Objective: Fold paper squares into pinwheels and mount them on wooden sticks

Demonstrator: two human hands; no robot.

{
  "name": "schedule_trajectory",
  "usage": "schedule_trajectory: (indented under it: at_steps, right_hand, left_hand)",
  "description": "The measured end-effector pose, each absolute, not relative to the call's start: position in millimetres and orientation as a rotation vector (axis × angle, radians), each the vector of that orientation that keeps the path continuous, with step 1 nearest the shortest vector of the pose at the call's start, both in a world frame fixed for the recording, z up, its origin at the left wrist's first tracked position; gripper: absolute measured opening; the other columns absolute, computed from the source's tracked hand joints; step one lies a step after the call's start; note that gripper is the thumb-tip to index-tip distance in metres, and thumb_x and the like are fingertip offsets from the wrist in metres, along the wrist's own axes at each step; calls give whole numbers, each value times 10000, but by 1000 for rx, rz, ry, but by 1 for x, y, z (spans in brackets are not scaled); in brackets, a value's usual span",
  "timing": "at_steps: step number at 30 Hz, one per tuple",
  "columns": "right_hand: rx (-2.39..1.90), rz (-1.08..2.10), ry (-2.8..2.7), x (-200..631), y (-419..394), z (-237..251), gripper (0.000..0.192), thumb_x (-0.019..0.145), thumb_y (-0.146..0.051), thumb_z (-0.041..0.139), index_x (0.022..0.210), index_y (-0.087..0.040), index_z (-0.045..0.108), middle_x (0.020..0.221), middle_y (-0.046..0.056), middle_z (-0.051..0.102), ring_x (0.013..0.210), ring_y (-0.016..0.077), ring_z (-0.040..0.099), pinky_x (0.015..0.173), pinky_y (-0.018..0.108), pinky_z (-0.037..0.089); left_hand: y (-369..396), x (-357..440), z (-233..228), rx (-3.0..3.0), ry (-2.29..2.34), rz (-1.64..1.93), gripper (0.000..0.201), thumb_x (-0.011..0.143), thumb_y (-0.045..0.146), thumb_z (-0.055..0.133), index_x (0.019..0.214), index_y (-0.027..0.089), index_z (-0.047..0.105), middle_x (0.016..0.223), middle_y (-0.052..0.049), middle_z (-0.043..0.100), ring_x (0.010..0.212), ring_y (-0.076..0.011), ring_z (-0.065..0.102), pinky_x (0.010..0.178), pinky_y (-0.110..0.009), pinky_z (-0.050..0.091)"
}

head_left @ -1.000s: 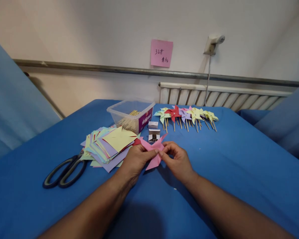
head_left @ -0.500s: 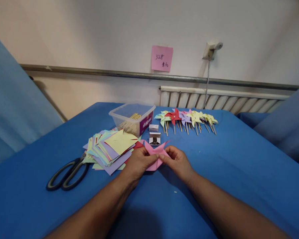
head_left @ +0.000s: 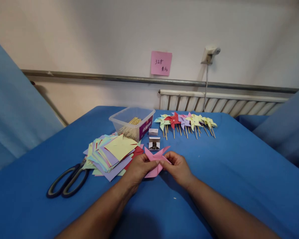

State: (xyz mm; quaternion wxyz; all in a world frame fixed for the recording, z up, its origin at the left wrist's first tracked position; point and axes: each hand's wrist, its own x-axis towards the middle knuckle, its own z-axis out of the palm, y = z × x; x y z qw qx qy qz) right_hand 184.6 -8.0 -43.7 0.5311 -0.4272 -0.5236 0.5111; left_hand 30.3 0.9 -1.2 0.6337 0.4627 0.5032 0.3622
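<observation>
Beside paper stack [head_left: 112, 153], scissors [head_left: 67, 181], hands pinching pink pinwheel [head_left: 155, 160], seemingly unfinished

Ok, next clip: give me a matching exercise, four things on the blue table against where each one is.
Things:
1 scissors
2 pink paper pinwheel
3 clear plastic box
4 finished pinwheels on sticks

Places:
A held between left hand and right hand
B row at the far edge, right of the box
C left of the paper stack
D behind the paper stack, holding wooden sticks

Pairs: 1-C, 2-A, 3-D, 4-B
</observation>
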Motion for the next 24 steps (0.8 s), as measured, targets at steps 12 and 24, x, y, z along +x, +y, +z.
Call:
schedule_trajectory:
  at_steps: [12,24]
  right_hand:
    - [-1095,1239,-1251,186,-11,-44,224,759,-348,661,698,-162,551,607,-45,509,550,88,405,534,226,322]
    - [-927,1503,-929,187,-14,-35,379,791,-535,648,796,-157,621,633,-5,604,565,109,520,557,233,388]
  left_hand:
    - [-2,33,0,998,1104,814,361,587,322,817,877,122,739,822,-75,739,745,-215,652,696,-292,472]
    - [0,28,-5,928,1103,878,293,606,289,790,837,115,739,778,-75,733,672,-196,638,647,-283,466]
